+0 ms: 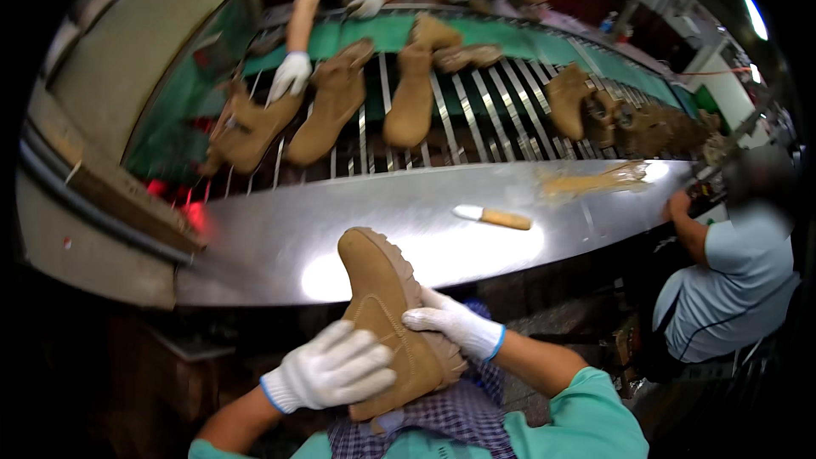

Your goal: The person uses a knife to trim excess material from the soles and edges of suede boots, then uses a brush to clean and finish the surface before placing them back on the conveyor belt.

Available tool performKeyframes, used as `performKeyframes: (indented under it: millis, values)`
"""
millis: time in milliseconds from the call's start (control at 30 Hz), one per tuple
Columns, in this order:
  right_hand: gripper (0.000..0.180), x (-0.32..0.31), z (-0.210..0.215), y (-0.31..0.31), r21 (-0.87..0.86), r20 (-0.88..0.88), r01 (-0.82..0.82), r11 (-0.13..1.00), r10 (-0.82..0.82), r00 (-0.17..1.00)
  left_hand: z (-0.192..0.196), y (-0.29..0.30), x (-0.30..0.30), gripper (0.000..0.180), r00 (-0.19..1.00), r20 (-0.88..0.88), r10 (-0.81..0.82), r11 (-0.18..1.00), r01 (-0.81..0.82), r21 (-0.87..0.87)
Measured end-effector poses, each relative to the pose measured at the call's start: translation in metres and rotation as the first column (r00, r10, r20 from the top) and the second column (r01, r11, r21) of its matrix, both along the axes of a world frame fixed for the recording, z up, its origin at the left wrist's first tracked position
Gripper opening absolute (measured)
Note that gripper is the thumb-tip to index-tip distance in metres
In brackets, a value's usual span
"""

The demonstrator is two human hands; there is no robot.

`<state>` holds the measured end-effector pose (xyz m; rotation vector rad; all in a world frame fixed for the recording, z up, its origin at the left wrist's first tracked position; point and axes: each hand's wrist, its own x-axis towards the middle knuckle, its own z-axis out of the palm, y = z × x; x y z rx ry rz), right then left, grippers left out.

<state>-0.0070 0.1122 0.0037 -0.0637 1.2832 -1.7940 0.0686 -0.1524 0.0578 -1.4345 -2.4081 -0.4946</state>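
I hold a tan suede boot (382, 306) over my lap, its lugged sole turned right and its toe pointing away from me. My left hand (331, 370), in a white knit glove, presses on the boot's shaft from the left. My right hand (450, 323), also gloved, grips the sole side near the heel. The boot hangs just in front of the shiny steel worktop (280, 238).
A small tool with a wooden handle (497, 218) lies on the worktop. Beyond it, several tan boots (412, 89) ride a slatted conveyor (476, 119). Two gloved people work at the far side; one gloved hand (291, 74) touches a boot. A seated person (731, 263) is at my right.
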Motion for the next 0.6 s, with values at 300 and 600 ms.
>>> performKeyframes:
  millis: [300, 600]
  values:
    - [0.063, -0.132, 0.094, 0.09, -0.177, -0.129, 0.561, 0.808, -0.584, 0.801, -0.031, -0.033, -0.031, 0.059, 0.834, 0.103, 0.543, 0.771, -0.543, 0.333]
    - [0.055, -0.325, 0.081, 0.181, -0.204, -0.151, 0.674, 0.71, -0.703, 0.695, -0.095, -0.066, -0.083, 0.053, 0.709, 0.313, 0.632, 0.662, -0.704, 0.259]
